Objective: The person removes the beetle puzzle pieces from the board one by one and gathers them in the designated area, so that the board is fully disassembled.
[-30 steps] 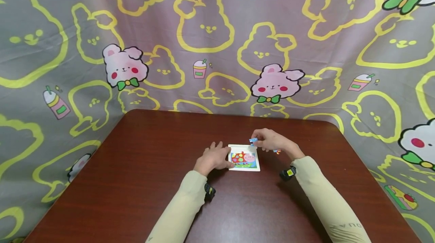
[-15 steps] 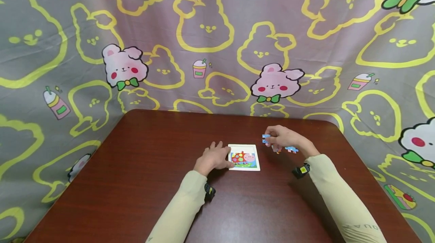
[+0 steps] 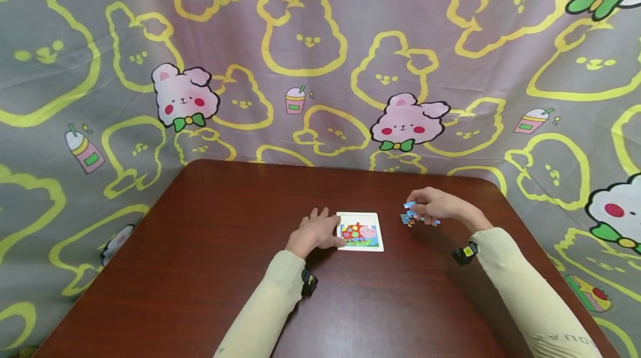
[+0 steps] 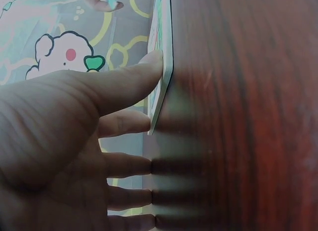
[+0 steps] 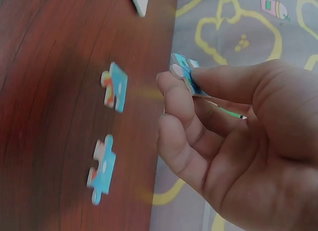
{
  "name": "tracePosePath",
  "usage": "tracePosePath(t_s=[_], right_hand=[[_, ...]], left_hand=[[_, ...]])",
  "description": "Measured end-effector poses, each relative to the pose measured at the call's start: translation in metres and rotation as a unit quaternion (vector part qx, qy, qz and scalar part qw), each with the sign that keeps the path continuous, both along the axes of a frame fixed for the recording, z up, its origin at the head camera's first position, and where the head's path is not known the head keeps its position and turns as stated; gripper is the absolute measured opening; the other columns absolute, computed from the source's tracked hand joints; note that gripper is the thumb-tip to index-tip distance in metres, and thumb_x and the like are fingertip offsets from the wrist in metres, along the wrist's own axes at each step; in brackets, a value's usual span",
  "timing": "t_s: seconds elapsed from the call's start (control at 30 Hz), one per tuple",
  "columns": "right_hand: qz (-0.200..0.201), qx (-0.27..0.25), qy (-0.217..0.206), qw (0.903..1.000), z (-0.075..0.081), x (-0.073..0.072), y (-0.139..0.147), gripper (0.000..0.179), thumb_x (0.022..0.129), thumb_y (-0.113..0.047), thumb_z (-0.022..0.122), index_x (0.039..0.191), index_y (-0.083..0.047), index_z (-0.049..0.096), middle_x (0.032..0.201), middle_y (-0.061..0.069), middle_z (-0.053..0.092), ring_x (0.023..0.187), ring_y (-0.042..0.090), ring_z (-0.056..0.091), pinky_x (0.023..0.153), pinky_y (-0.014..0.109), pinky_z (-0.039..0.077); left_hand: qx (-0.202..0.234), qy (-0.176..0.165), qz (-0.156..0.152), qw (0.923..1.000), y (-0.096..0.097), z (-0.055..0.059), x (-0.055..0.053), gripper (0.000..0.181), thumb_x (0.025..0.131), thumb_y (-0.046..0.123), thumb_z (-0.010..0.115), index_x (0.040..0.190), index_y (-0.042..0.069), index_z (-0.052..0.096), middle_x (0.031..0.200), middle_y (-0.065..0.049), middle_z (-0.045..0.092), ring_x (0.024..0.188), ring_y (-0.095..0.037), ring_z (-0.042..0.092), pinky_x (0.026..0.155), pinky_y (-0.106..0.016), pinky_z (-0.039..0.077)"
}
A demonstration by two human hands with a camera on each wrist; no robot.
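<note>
A white puzzle tray (image 3: 380, 235) lies on the table with the lower part of its picture, a pink and red cartoon figure on green, in place and its upper part bare white. My left hand (image 3: 315, 231) rests at the tray's left side, thumb on the rim and fingers spread onto the table, as the left wrist view also shows. To the right of the tray, my right hand (image 3: 434, 205) pinches a blue jigsaw piece (image 5: 182, 67) between thumb and fingers, above the table. Two loose jigsaw pieces, one blue and orange (image 5: 118, 87), one mostly blue (image 5: 105, 171), lie below that hand.
The brown wooden table (image 3: 240, 224) stretches around the tray, mostly to the left and in front. Behind it hangs a grey curtain (image 3: 320, 91) with cartoon bunnies and yellow outlines. Black wrist cameras sit on both wrists.
My right hand has moved from the tray's upper right edge to the right, carrying the blue jigsaw piece over the loose pieces. My left hand and the tray have stayed put.
</note>
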State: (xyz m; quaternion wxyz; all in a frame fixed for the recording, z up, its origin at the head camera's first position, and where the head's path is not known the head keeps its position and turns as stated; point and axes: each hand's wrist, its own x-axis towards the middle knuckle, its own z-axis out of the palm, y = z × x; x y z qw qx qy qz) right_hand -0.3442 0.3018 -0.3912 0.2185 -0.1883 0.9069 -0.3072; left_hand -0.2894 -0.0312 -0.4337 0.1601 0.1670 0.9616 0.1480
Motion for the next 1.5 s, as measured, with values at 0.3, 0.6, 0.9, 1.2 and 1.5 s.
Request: tracePosePath(t_s=[0.3, 0.6, 0.9, 1.2, 1.5], right_hand=[[-0.003, 0.002, -0.02, 0.9998, -0.003, -0.001, 0.019, 0.023, 0.1, -0.01, 0.053, 0.118, 0.003, 0.057, 0.081, 0.018, 0.062, 0.059, 0.022, 0.056, 0.053, 0.032, 0.051], [-0.015, -0.015, -0.027, 0.9994, -0.016, 0.0, 0.028, 0.018, 0.099, -0.007, 0.053, 0.114, 0.003, 0.055, 0.079, 0.015, 0.059, 0.057, 0.02, 0.054, 0.052, 0.032, 0.05], [-0.046, -0.019, -0.02, 0.9986, -0.022, -0.003, 0.042, 0.019, 0.099, -0.005, 0.053, 0.115, 0.004, 0.054, 0.079, 0.013, 0.059, 0.058, 0.02, 0.054, 0.052, 0.034, 0.05], [-0.064, -0.005, 0.004, 0.9979, -0.027, -0.007, 0.061, 0.02, 0.098, -0.005, 0.053, 0.116, 0.003, 0.056, 0.078, 0.01, 0.059, 0.057, 0.019, 0.055, 0.052, 0.033, 0.051], [-0.077, 0.008, -0.002, 0.997, -0.026, -0.003, 0.08, 0.021, 0.098, -0.002, 0.049, 0.117, 0.005, 0.055, 0.076, 0.008, 0.057, 0.056, 0.016, 0.053, 0.05, 0.031, 0.048]], left_hand=[[0.003, 0.0, 0.006, 1.0, 0.001, 0.0, 0.0, 0.07, 0.092, 0.047, 0.065, 0.151, 0.022, 0.04, 0.163, -0.016, 0.023, 0.151, -0.043, 0.013, 0.12, -0.057, 0.019], [0.004, 0.003, 0.002, 1.0, 0.002, -0.002, -0.001, 0.069, 0.092, 0.047, 0.065, 0.151, 0.021, 0.04, 0.162, -0.016, 0.023, 0.151, -0.043, 0.014, 0.12, -0.057, 0.02], [0.005, 0.001, 0.003, 1.0, 0.002, 0.0, -0.002, 0.069, 0.092, 0.047, 0.064, 0.151, 0.021, 0.04, 0.163, -0.016, 0.023, 0.151, -0.043, 0.013, 0.12, -0.057, 0.019], [0.013, -0.002, 0.012, 0.9998, 0.0, 0.0, -0.002, 0.069, 0.091, 0.047, 0.066, 0.15, 0.021, 0.041, 0.163, -0.017, 0.022, 0.151, -0.043, 0.012, 0.12, -0.057, 0.018], [0.008, -0.001, 0.01, 0.9999, 0.001, -0.001, -0.002, 0.069, 0.091, 0.047, 0.065, 0.15, 0.021, 0.041, 0.162, -0.017, 0.023, 0.151, -0.043, 0.013, 0.12, -0.056, 0.019]])
